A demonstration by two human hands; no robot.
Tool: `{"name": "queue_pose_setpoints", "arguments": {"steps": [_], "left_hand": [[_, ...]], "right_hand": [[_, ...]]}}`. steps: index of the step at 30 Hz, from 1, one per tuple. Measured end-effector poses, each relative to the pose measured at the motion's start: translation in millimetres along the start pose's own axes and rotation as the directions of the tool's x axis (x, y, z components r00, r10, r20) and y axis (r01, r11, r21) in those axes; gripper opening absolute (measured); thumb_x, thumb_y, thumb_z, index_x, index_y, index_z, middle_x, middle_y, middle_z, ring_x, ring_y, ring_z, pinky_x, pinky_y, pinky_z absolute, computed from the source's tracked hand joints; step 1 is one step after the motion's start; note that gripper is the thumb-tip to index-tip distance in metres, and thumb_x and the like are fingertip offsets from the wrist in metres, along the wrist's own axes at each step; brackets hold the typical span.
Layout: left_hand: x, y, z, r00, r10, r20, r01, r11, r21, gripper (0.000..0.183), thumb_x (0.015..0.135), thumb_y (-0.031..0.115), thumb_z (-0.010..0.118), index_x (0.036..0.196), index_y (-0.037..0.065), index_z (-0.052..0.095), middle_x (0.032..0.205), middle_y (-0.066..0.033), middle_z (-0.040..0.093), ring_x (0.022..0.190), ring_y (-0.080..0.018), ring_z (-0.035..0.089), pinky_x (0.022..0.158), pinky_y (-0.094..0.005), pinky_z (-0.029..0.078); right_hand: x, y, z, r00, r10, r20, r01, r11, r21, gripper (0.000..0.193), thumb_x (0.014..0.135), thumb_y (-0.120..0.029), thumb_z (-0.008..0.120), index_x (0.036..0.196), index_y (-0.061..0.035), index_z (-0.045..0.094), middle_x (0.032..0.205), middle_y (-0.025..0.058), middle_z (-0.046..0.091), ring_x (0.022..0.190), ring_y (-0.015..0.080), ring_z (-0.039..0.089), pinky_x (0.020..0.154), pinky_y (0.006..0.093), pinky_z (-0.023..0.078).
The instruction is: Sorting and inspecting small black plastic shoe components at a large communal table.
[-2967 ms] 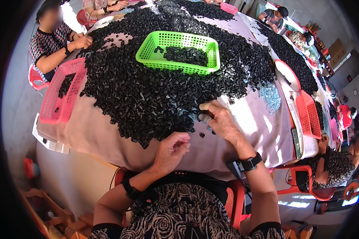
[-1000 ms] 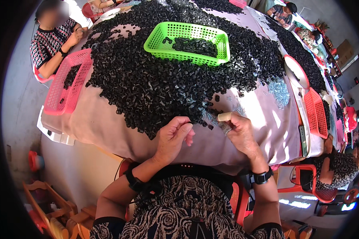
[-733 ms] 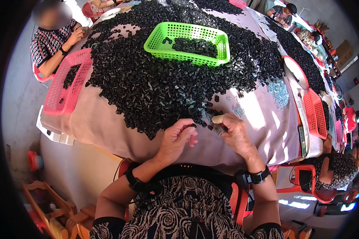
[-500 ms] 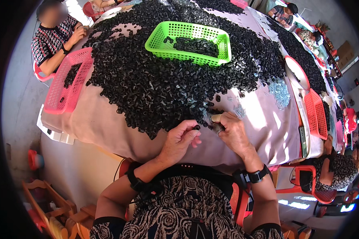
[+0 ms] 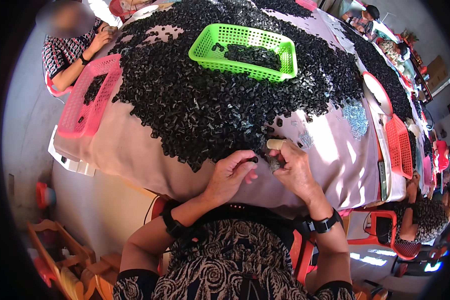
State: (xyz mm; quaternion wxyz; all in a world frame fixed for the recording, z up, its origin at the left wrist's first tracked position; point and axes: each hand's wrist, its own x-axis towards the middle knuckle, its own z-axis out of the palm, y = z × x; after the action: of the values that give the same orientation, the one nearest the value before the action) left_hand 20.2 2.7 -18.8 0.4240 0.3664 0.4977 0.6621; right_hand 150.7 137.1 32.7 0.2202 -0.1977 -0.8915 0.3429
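One pinched black piece, partly hidden

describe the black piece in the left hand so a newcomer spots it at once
Find the big heap of black pieces on the pale pink cloth, then look to its near edge. Just there, the left hand pinches one small black piece. Unlike its neighbours, it is gripped rather than lying loose in the heap.

You've got one green basket; one pink basket, table's left edge; one red basket, one red-rimmed dish, right edge; black pieces beyond counting.
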Motion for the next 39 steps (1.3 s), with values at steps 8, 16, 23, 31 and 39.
{"name": "queue_pose_setpoints", "arguments": {"steps": [8,16,23,31,39], "left_hand": [[-0.6,-2.1,1.0,0.999,0.051,0.017,-0.052,0.997,0.062,0.021,0.093,0.003,0.051,0.113,-0.001,0.056,0.088,-0.0055,0.059,0.072,-0.0093,0.058,0.064,-0.0234,0.05],[-2.0,5.0,3.3,0.997,0.062,0.046,-0.069,0.981,0.179,0.019,0.091,0.0,0.052,0.108,0.0,0.058,0.085,-0.0038,0.057,0.067,-0.0088,0.059,0.058,-0.0215,0.049],[-1.2,-0.7,-1.9,0.998,-0.042,0.037,0.045,0.995,-0.09,0.023,0.094,0.006,0.051,0.116,0.0,0.055,0.092,-0.008,0.063,0.075,-0.0131,0.062,0.067,-0.0271,0.053],[-2.7,3.4,2.5,0.996,-0.091,-0.01,0.086,0.965,-0.247,0.023,0.094,0.007,0.05,0.116,0.0,0.054,0.095,-0.0099,0.064,0.078,-0.0162,0.064,0.072,-0.0305,0.055],[-2.9,1.4,3.3,0.996,-0.086,-0.015,0.078,0.956,-0.284,0.023,0.094,0.008,0.051,0.116,0.0,0.054,0.097,-0.0099,0.064,0.081,-0.0166,0.064,0.074,-0.031,0.055]], "right_hand": [[1.1,-17.0,-0.6,0.981,-0.191,0.038,0.191,0.981,-0.011,0.051,0.06,0.01,0.064,0.109,-0.0021,0.053,0.079,0.0106,0.057,0.074,0.0301,0.058,0.066,0.0378,0.049],[2.3,-20.5,-7.0,0.956,-0.276,0.094,0.282,0.958,-0.057,0.053,0.063,0.009,0.066,0.113,-0.0024,0.052,0.08,0.0097,0.058,0.073,0.0289,0.058,0.066,0.0365,0.049],[-4.8,-9.8,10.3,0.968,-0.202,-0.15,0.211,0.977,0.042,0.053,0.062,0.009,0.068,0.112,-0.0043,0.054,0.082,0.0078,0.063,0.066,0.0192,0.056,0.058,0.031,0.049],[-12.5,-13.1,30.0,0.935,-0.173,-0.311,0.193,0.981,0.036,0.049,0.063,0.01,0.066,0.109,-0.004,0.057,0.082,0.0088,0.063,0.067,0.0202,0.057,0.059,0.0279,0.049],[-13.4,-13.8,32.3,0.923,-0.183,-0.337,0.209,0.977,0.042,0.047,0.066,0.011,0.065,0.109,-0.0041,0.057,0.082,0.0093,0.063,0.067,0.0191,0.057,0.058,0.0275,0.048]]}}
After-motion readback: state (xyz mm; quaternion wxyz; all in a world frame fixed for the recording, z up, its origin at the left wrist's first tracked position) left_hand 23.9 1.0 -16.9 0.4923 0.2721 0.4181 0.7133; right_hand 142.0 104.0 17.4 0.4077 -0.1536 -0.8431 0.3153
